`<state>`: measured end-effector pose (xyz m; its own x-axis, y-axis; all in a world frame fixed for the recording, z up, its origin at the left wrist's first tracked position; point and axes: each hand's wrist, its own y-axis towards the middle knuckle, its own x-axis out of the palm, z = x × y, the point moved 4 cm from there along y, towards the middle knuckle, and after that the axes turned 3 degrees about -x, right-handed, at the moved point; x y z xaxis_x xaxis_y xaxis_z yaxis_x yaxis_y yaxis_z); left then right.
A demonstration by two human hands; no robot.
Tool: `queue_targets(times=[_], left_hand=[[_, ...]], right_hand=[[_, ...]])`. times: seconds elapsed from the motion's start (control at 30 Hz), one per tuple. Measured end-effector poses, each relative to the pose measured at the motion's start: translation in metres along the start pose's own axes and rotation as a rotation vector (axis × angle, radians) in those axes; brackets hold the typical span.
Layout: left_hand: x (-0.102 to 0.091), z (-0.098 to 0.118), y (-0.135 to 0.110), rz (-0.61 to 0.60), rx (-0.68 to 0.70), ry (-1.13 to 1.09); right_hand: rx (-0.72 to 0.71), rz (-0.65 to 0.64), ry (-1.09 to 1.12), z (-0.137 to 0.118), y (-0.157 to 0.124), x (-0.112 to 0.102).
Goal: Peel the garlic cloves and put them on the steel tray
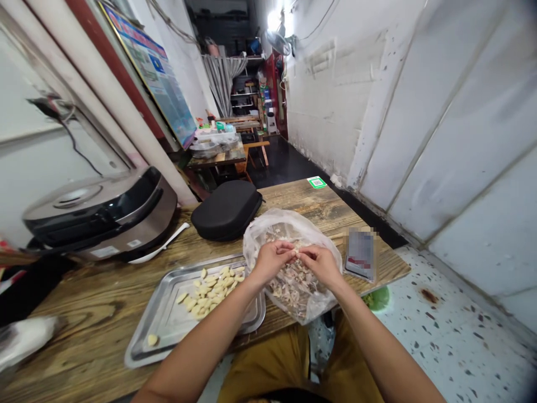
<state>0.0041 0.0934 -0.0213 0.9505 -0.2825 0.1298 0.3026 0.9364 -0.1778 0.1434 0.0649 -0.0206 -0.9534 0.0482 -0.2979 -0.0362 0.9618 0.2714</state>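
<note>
My left hand (272,258) and my right hand (321,263) meet fingertip to fingertip over an open clear plastic bag (262,224). Pinched between them is a small pale garlic clove (297,252), mostly covered by the fingers. Papery garlic skins (293,288) fill the bag below, which lies at the table's near edge. Left of the bag, a metal tray (153,313) carries many peeled garlic cloves (210,291) in a heap. One lone clove (152,340) lies in its near left corner, and my left forearm passes over the tray's right part.
Behind the bag sits a black zipped case (226,210). A large rice cooker (100,215) and a white spoon-like utensil (161,245) are at left. A phone-like device (359,257), partly blurred, lies near the table's right edge. A green basin (378,299) shows below that edge.
</note>
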Motion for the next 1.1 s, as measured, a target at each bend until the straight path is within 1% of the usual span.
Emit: queue_targets(times=[0.1, 0.17, 0.23, 0.33, 0.47, 0.57, 0.63, 0.7, 0.77, 0.83, 0.93, 1.03, 1.1], left_hand=[[-0.001, -0.002, -0.006, -0.033, -0.031, 0.017], [-0.003, -0.004, -0.009, -0.019, -0.059, -0.006], [-0.004, -0.007, -0.011, -0.01, -0.094, -0.051], [-0.005, -0.008, -0.013, -0.041, -0.123, -0.081], [-0.005, -0.002, -0.017, -0.127, -0.131, -0.056], [-0.002, 0.0, -0.02, -0.167, -0.173, -0.046], [-0.001, 0.001, -0.019, -0.129, -0.138, -0.057], [-0.002, 0.002, -0.017, -0.044, -0.078, -0.089], [-0.003, 0.001, -0.015, 0.034, -0.043, -0.102], [-0.003, 0.0, -0.013, 0.082, -0.018, -0.067], [-0.003, -0.001, -0.013, 0.109, 0.04, 0.021], [-0.003, -0.001, -0.013, 0.102, 0.1, 0.093], [-0.003, -0.001, -0.013, 0.092, 0.115, 0.13]], right_hand=[[0.058, -0.057, 0.032, 0.003, -0.002, 0.001], [0.026, -0.061, 0.009, 0.002, -0.003, 0.002], [-0.049, -0.038, -0.087, -0.002, -0.004, 0.002], [-0.146, -0.004, -0.27, -0.01, -0.007, 0.004], [-0.169, 0.015, -0.407, -0.013, -0.007, 0.005], [-0.141, 0.044, -0.448, -0.008, -0.007, 0.003], [-0.102, 0.062, -0.459, -0.004, -0.008, 0.002], [-0.092, 0.077, -0.433, -0.003, -0.01, 0.001], [-0.148, 0.056, -0.363, -0.005, -0.013, 0.003], [-0.235, 0.006, -0.303, -0.009, -0.015, 0.007], [-0.286, -0.02, -0.331, -0.013, -0.017, 0.011], [-0.3, 0.004, -0.401, -0.013, -0.018, 0.013], [-0.313, 0.02, -0.404, -0.013, -0.019, 0.013]])
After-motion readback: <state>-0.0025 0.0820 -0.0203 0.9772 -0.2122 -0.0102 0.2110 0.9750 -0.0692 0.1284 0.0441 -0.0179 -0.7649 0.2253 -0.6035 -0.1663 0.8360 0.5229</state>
